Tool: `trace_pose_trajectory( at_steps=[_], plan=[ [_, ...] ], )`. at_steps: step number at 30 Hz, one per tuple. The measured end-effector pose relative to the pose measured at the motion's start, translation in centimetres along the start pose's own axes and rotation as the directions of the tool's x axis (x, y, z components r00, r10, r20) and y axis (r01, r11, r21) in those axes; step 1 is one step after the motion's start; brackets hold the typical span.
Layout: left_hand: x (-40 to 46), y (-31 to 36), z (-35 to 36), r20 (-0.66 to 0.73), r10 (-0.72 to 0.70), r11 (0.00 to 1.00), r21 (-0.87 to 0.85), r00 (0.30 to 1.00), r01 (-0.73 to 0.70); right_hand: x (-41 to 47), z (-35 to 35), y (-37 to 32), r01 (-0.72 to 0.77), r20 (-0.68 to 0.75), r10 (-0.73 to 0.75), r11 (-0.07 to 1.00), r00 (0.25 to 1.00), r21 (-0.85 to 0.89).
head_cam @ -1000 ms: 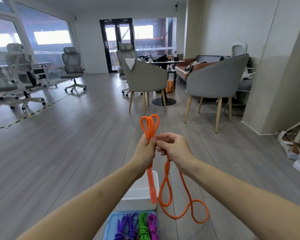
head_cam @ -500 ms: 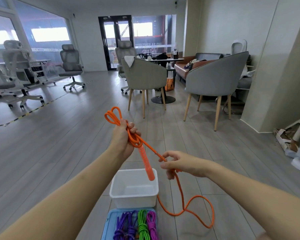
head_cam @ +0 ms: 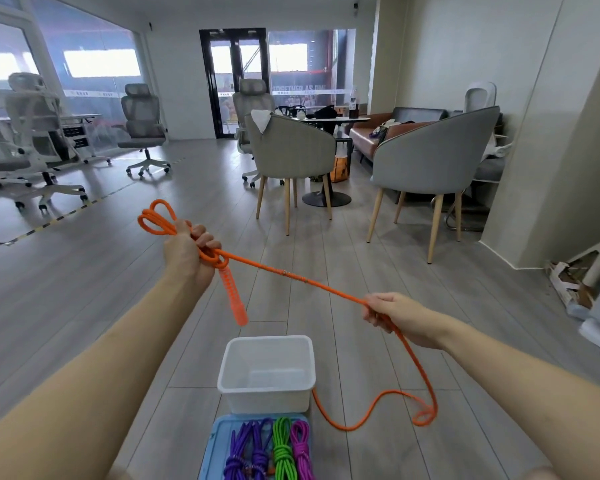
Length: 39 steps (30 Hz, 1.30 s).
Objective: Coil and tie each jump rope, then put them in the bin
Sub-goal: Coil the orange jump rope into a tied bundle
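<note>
While rope: taut betw. both hands
L hand (head_cam: pixel 187 252): fist on orange rope (head_cam: pixel 291 275) coil
R hand (head_cam: pixel 400 318): pinching rope
Bin (head_cam: pixel 266 393): on floor, below hands

Below me I see the grey wood-plank floor (head_cam: pixel 84 306); on it rest a white plastic bin (head_cam: pixel 266 393), a light-blue tray (head_cam: pixel 219 445), and the orange rope's slack loop (head_cam: pixel 378 407).

Inside the left hand (head_cam: pixel 187 252) the orange jump rope (head_cam: pixel 293 276) vanishes, so its wraps there cannot be read. The right hand (head_cam: pixel 400 318) hides the strand passing through it. Below both grips, the bottom edge crops the coiled ropes (head_cam: pixel 267 452) on the blue tray (head_cam: pixel 219 441).
</note>
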<state>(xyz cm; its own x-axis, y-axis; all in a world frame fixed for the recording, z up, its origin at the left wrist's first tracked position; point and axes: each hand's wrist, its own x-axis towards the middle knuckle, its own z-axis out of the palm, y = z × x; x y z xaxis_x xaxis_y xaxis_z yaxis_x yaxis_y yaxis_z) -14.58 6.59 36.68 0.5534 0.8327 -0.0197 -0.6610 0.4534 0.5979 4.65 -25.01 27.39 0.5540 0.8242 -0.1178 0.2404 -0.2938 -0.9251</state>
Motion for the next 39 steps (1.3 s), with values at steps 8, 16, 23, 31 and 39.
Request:
trace_pose_trajectory(
  at_steps=[8,16,23,31,39],
  plan=[
    [-4.7,-6.3,3.1,0.186,-0.156,0.944,0.316,0.97,0.091,0.9,5.0,-1.9,-0.012,-0.184,0.001,0.998,0.983,-0.06],
    [-7.7,-9.5,4.1,0.319,-0.18,0.881,0.473,0.931,0.009,1.3,9.0,-5.1,0.197,0.022,-0.199,0.976,0.98,0.092],
    [-7.1,-8.2,3.6,0.303,-0.168,0.869,0.496,0.938,-0.004,0.2,7.4,-4.1,0.157,0.031,-0.155,0.984,0.987,-0.082],
    [-6.3,-7.6,2.4,0.349,-0.13,0.854,0.515,0.928,-0.075,-1.6,6.3,-6.1,0.294,0.028,-0.293,0.955,0.956,-0.049],
    [-6.8,-8.1,2.5,0.329,-0.327,0.826,0.554,0.886,0.099,-2.7,6.4,-8.3,0.408,0.119,-0.391,0.874,0.913,-0.265]
  ],
)
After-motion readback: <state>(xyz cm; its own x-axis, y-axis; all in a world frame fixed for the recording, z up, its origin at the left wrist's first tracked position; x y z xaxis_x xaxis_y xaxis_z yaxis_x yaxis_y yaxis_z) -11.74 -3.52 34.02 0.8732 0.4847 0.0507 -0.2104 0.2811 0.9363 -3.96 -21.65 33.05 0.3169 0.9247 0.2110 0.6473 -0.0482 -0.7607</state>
